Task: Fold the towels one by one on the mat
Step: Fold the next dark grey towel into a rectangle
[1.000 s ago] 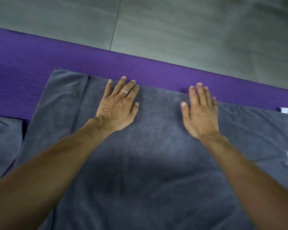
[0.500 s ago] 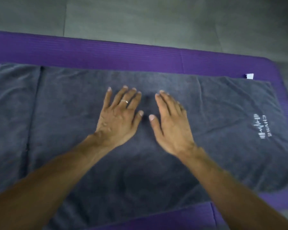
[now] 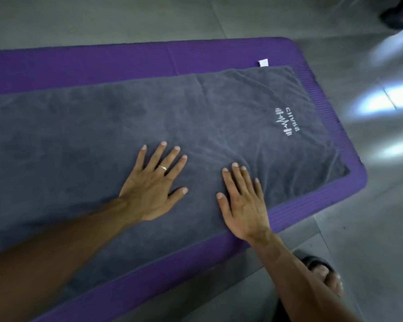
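while both hands (image 3: 149,189) (image 3: 242,205) press flat, open-fingered, the towel (image 3: 79,140) covers the mat (image 3: 102,63).

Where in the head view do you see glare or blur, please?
Head view: bright glare patches on the floor tiles at right, smeared by motion blur; the dark object at top right is blurred; towel, mat and both hands stay fairly sharp, dimly lit.

Towel (image 3: 102,126) flat on mat (image 3: 79,63), mat on floor (image 3: 126,19). Left hand (image 3: 153,187) and right hand (image 3: 243,205) side by side on towel, apart. Logo (image 3: 283,120) right of hands. Foot (image 3: 321,273) on floor before mat.
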A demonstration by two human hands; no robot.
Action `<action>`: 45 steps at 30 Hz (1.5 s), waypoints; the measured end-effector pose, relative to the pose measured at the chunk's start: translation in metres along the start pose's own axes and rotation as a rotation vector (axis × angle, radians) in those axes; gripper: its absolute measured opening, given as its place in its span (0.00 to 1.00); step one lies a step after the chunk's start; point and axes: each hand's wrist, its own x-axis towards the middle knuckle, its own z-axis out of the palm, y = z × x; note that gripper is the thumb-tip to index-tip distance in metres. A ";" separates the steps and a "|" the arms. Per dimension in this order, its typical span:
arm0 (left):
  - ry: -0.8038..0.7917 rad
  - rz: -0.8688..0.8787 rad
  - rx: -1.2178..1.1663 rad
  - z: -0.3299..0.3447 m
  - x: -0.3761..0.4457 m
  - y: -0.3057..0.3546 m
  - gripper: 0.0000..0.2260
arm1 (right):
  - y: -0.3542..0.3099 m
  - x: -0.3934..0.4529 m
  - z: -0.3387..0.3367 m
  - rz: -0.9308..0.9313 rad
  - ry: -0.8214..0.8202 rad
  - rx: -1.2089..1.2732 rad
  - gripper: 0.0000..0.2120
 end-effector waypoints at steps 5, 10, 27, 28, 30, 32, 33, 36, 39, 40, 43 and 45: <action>-0.027 0.038 0.015 -0.014 0.011 0.002 0.33 | 0.111 0.011 -0.022 0.556 -0.012 -0.003 0.37; 0.077 0.217 0.050 -0.033 0.085 0.014 0.29 | 0.074 0.091 -0.028 0.119 0.139 0.063 0.29; 0.022 -0.344 -0.144 -0.020 0.158 0.052 0.44 | 0.166 0.312 -0.069 -0.233 -0.187 -0.178 0.31; 0.007 -0.363 -0.145 -0.023 0.159 0.052 0.44 | 0.166 0.321 -0.071 -0.182 -0.186 -0.148 0.30; 0.037 -0.401 -0.142 -0.032 0.168 0.056 0.42 | 0.155 0.318 -0.071 -0.171 -0.094 -0.047 0.28; 0.206 -0.446 -0.133 -0.040 0.194 0.067 0.31 | 0.142 0.296 -0.062 -0.248 0.092 0.082 0.25; 0.277 -0.445 -0.138 -0.042 0.210 0.078 0.27 | 0.142 0.284 -0.057 -0.332 0.143 0.112 0.24; 0.215 -0.359 -0.265 -0.043 0.255 0.124 0.29 | 0.181 0.277 -0.048 -0.556 0.106 0.019 0.24; 0.011 -0.410 -0.225 -0.030 0.274 0.143 0.40 | 0.248 0.303 -0.057 -0.260 0.140 -0.029 0.27; -0.008 -0.418 -0.190 -0.027 0.276 0.143 0.44 | 0.263 0.314 -0.063 -0.131 0.140 -0.033 0.26; -0.033 -0.397 -0.174 -0.031 0.274 0.140 0.50 | 0.249 0.323 -0.076 -0.053 0.161 -0.035 0.27; -0.061 -0.389 -0.164 -0.033 0.274 0.141 0.51 | 0.233 0.302 -0.070 -0.291 0.147 -0.048 0.27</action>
